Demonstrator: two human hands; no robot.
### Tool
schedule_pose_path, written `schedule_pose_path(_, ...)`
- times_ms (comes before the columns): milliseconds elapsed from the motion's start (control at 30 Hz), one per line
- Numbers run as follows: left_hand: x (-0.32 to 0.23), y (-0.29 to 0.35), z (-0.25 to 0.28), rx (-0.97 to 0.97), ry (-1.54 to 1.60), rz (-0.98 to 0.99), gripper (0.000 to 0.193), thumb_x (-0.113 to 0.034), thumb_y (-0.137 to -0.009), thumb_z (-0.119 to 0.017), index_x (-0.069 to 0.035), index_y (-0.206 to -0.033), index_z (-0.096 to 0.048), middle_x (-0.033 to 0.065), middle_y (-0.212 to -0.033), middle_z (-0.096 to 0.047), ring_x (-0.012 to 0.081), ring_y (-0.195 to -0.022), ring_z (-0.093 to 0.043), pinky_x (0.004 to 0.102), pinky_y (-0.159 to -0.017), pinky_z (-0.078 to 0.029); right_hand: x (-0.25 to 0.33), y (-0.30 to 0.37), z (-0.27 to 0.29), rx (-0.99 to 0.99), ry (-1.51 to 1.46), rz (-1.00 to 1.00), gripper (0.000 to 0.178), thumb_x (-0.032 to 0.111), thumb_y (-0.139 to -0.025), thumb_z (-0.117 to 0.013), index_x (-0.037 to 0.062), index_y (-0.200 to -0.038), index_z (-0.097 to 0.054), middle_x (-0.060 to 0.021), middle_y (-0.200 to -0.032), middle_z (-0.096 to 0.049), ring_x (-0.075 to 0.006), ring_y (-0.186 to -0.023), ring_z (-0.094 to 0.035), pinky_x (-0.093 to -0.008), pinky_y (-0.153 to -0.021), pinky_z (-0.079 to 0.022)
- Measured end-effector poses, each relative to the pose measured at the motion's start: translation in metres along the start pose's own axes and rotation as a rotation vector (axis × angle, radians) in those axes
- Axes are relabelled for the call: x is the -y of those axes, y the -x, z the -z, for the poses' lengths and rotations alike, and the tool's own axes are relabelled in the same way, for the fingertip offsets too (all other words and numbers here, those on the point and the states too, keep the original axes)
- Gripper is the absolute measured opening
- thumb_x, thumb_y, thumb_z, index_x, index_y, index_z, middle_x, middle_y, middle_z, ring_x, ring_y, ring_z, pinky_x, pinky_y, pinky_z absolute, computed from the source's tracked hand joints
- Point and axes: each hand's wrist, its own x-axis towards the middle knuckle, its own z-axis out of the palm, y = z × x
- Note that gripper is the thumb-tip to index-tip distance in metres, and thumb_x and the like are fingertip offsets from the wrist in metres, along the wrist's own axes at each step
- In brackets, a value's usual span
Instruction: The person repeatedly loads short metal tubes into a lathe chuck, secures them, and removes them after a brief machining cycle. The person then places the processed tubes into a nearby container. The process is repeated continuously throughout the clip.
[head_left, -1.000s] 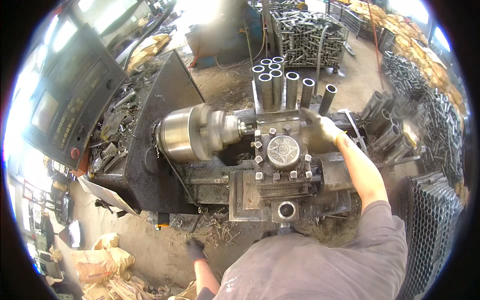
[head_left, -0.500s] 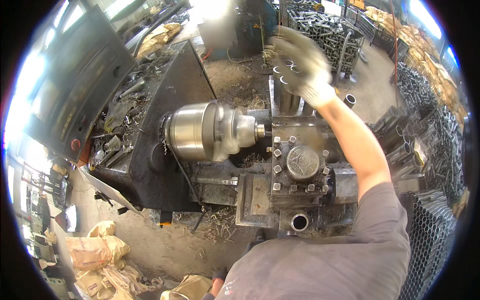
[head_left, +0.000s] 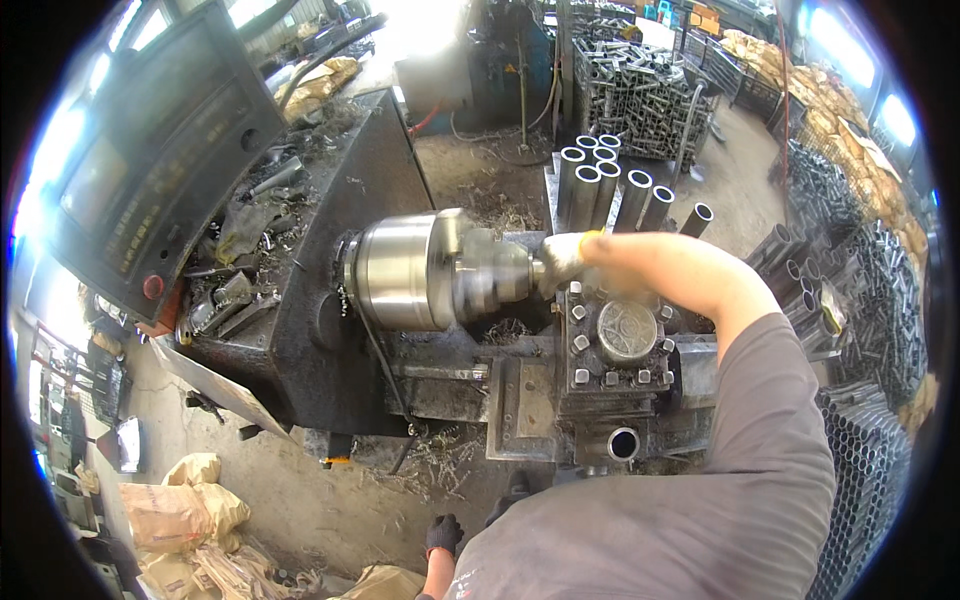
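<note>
My right hand point(head_left: 566, 257), in a pale glove with a yellow cuff, is at the tip of the lathe's metal chuck point(head_left: 405, 272). Its fingers look curled in by the narrow nose of the chuck; they are blurred and partly hidden, and what they grip cannot be made out. The chuck's front part is smeared as if spinning. My left hand point(head_left: 443, 535), in a dark glove, hangs low beside my body with its fingers curled in and nothing visible in it. Just below my right forearm sits the bolted tool post point(head_left: 627, 332).
Several upright steel tubes point(head_left: 638, 190) stand behind my right forearm. More tubes point(head_left: 800, 275) lean at the right. A wire bin point(head_left: 640, 100) of metal parts stands beyond. Control panel point(head_left: 165, 150) and chip-covered machine top point(head_left: 250, 240) are at left. Sacks point(head_left: 170, 515) lie on the floor.
My right hand has come down and left from above the upright tubes to the chuck's tip. The tubes now show clearly. My left hand has come further into view at the bottom.
</note>
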Motion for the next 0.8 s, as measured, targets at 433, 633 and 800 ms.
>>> schedule_pose_path(433, -0.077, 0.012, 0.037, -0.131, -0.370, 0.036, 0.038, -0.036, -0.100, -0.059, -0.003, -0.116, -0.069, 0.0237, -0.097, -0.071, 0.0361, -0.090, -0.070, 0.0508, -0.082, -0.054, -0.137, 0.130, -0.078, 0.075, -0.060, 0.099, 0.024, 0.012, -0.086, -0.080, -0.0001, -0.106, -0.076, -0.0226, -0.102, -0.074, -0.0375, -0.093, -0.074, -0.0433, -0.082, -0.060)
schedule_pose_path(633, -0.322, 0.033, 0.043, -0.060, -0.055, -0.276, 0.035, -0.025, -0.099, -0.069, -0.002, -0.126, -0.070, 0.0182, -0.110, -0.077, 0.0292, -0.104, -0.073, 0.0398, -0.094, -0.056, -0.056, 0.186, -0.107, -0.558, 0.080, -0.350, 0.033, 0.026, -0.078, -0.081, 0.0074, -0.105, -0.075, -0.0223, -0.091, -0.075, -0.0451, -0.083, -0.072, -0.0515, -0.072, -0.059)
schedule_pose_path(800, -0.455, 0.055, -0.025, 0.262, -0.341, -0.751, 0.071, -0.038, -0.086, -0.085, -0.011, -0.146, -0.059, 0.0162, -0.127, -0.074, 0.0337, -0.113, -0.074, 0.0482, -0.102, -0.056, 0.012, 0.242, -0.049, -0.766, -0.067, -0.451, 0.039, 0.025, -0.090, -0.077, 0.0072, -0.124, -0.072, -0.0153, -0.102, -0.079, -0.0327, -0.093, -0.078, -0.0426, -0.085, -0.061)
